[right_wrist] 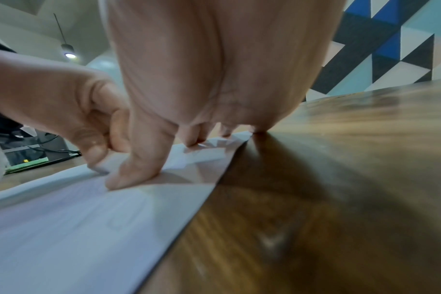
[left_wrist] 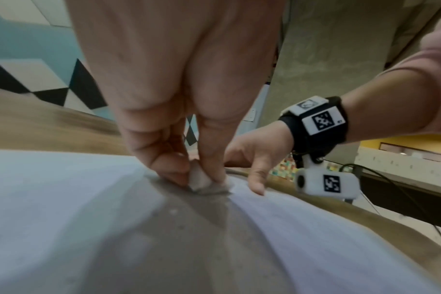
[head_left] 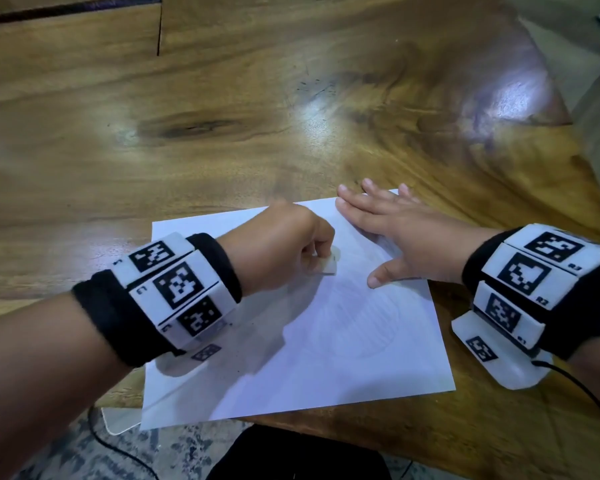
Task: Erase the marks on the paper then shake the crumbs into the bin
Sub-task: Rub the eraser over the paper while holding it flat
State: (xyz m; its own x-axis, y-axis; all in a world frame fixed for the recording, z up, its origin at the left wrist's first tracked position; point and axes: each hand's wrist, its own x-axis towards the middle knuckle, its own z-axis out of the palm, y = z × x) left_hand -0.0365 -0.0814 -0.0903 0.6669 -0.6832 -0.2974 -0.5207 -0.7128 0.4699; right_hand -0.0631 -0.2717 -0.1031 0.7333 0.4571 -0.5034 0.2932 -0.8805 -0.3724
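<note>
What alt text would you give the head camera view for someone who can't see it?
A person's left hand pinches a small white eraser against a white sheet of paper on a glossy wooden table. Their right hand lies flat, fingers spread, on the sheet's far right corner.

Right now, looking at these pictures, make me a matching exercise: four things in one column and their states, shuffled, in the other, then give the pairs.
Column one:
1. left hand
2. right hand
3. eraser
4. paper

Column two:
A. lies flat on the wooden table
B. pinched between fingertips, its tip on the sheet
C. fingers spread flat, pressing on the sheet's far right corner
D. fingers curled round a small pale block

Pairs: 1-D, 2-C, 3-B, 4-A
</note>
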